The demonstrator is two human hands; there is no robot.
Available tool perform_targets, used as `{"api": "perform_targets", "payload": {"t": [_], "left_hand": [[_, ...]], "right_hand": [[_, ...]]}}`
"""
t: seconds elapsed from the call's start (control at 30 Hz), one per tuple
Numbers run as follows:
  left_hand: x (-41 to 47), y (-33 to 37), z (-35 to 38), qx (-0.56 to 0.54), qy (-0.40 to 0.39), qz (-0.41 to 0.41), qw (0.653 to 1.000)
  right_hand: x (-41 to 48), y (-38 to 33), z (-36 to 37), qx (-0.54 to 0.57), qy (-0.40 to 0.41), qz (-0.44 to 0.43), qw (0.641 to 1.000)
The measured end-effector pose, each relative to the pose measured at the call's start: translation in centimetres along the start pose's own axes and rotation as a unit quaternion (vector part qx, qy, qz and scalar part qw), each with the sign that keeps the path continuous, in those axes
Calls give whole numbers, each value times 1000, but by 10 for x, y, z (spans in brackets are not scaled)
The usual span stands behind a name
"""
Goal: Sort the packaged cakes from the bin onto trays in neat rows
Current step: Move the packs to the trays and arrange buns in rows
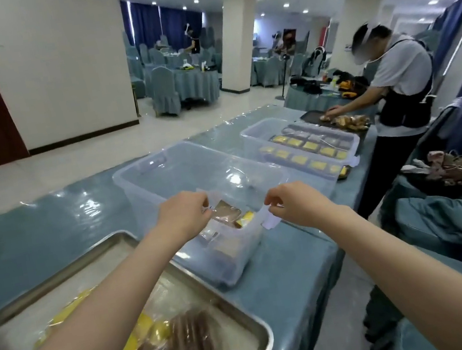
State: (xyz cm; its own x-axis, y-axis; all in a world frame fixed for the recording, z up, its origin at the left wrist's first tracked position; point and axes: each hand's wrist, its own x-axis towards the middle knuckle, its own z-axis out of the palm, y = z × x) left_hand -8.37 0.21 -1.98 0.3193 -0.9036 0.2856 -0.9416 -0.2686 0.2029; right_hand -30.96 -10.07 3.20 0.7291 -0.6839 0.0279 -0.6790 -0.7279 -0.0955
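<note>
Head view, looking down along a desk [49, 221] covered in blue cloth under clear film.

Centre of frame: a clear bin [192, 168] stands on the desk with its short near wall towards the viewer. A few packaged cakes [228, 215], brown and yellow in transparent wrappers, lie at its near end. The rest of its floor shows through bare.

The left hand [182, 212] reaches in from the lower left. Its fingers are curled and its thumb and fingertips are closed in a pinch at the bin's near rim. The right hand [291, 201] comes in from the lower right, likewise curled. It pinches the same rim just above a white latch [270, 222]. Both grips appear to be on the rim itself, though the clear plastic makes the contact hard to read.

Lower left of frame: a metal tray [105, 249] lies on the desk beside the bin. It holds several wrapped cakes [190, 344], yellow ones beside brown ones, lying loosely and partly hidden by the left forearm.

Upper right of frame: a second bin [259, 132] sits farther along the desk. Just beside it are rows of yellow cakes [310, 147]. Beyond them a second person [402, 81] bends over a dark tray [312, 116], with hands on it.
</note>
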Motion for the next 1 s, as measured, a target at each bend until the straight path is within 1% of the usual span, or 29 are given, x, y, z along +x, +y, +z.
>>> {"api": "perform_targets", "payload": {"t": [0.1, 0.27, 0.37, 0.5, 0.67, 0.77, 0.83, 0.9, 1.0], "left_hand": [[36, 13, 22, 9, -5, -22, 1000], [92, 31, 70, 9, -42, -68, 997], [116, 39, 94, 29, -66, -84, 994], [134, 40, 111, 28, -96, -111, 989], [164, 20, 129, 21, -113, -164, 980], [180, 8, 139, 16, -115, -178, 977], [185, 2, 147, 11, -124, -188, 974], [185, 0, 153, 4, -164, -206, 965], [182, -1, 160, -29, -223, -221, 949]], "right_hand": [[46, 34, 9, -3, -18, -27, 999], [122, 87, 29, 10, -40, -91, 995], [162, 111, 39, 12, -61, -137, 989], [208, 119, 56, 4, -108, -192, 975], [266, 104, 101, -11, -181, -248, 952], [291, 92, 134, -51, -253, -268, 928], [305, 86, 155, -93, -323, -272, 902], [316, 81, 169, -134, -377, -282, 872], [320, 76, 174, -199, -414, -331, 824]]}}
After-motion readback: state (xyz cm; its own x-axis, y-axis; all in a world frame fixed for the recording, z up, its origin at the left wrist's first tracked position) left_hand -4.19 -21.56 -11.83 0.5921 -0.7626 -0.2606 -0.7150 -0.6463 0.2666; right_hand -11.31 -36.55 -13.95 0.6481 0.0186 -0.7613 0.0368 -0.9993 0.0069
